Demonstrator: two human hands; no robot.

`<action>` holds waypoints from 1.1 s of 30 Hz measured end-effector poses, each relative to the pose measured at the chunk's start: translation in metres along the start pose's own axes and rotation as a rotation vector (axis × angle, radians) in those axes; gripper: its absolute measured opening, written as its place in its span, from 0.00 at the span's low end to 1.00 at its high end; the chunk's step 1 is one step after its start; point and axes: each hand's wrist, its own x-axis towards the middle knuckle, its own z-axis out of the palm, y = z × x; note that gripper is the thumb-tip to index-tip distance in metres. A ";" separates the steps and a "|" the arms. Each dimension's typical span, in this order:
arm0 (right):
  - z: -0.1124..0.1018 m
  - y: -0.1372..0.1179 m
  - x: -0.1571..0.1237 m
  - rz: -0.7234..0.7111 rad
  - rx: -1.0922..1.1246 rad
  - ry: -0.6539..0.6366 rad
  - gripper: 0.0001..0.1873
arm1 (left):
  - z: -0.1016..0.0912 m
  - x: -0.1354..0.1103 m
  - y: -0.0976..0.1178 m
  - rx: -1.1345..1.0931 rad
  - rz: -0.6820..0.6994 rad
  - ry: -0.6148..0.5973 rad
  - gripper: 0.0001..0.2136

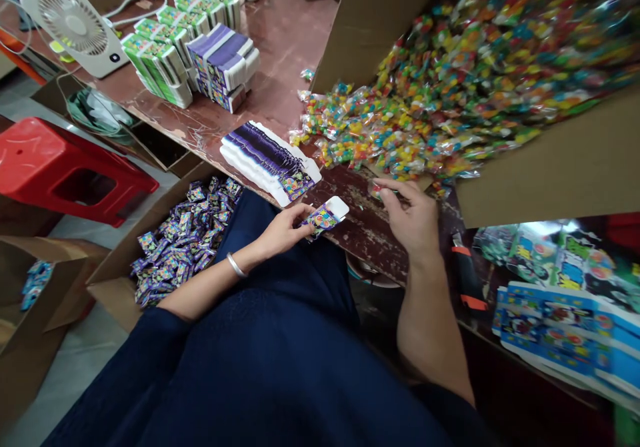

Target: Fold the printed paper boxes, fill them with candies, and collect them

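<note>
At the tabletop's near edge, the left hand pinches a small purple cardboard carton, best held lightly, uncrushed, while the right hand pinches a clear plastic candy packet.

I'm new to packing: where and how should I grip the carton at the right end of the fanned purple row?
Probably by its white flap nearest the body, coming from the body's side: the carton lies uncovered at the end of the overlapping row, and that flap sits near the edge of the table.
</note>
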 end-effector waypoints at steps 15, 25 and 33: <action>0.017 -0.057 -0.020 -0.329 -0.042 -0.046 0.09 | 0.018 -0.007 0.008 -0.225 0.054 -0.007 0.11; 0.029 -0.047 -0.045 -0.197 0.203 0.130 0.10 | 0.023 -0.010 0.012 -0.323 0.213 0.071 0.29; 0.059 -0.042 -0.062 -0.008 0.534 0.092 0.10 | 0.023 -0.006 0.011 -0.392 0.176 0.013 0.24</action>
